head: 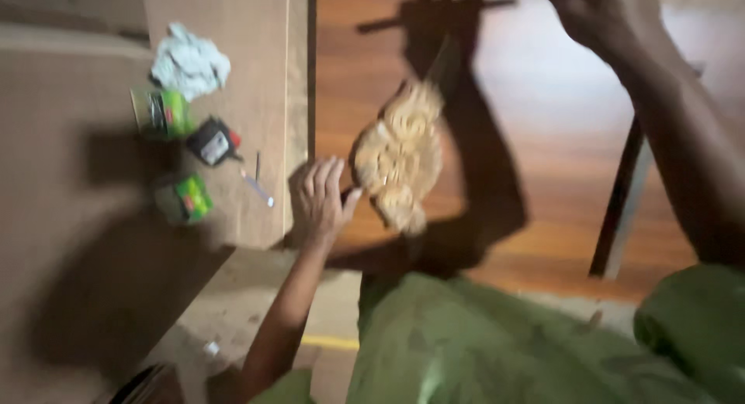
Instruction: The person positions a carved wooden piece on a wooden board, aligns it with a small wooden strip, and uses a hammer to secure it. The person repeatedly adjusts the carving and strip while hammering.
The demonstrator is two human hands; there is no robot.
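From the head view, we saw the carved wooden piece at the centre, held over the wooden floor, just at three o'clock of the bench. We judged it stiff, light and brittle along its scrolled edges, best taken by the solid lower rim. Our left hand pinched its lower-left edge, fingers loosely curled. Our right hand sat at one o'clock, blurred; we could not tell its grasp. Green tins lay at nine o'clock.

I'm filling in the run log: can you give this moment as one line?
left hand: grips edge of carved wooden piece | right hand: raised, top edge, grip unclear | board: rag, two green tins | view: blurred
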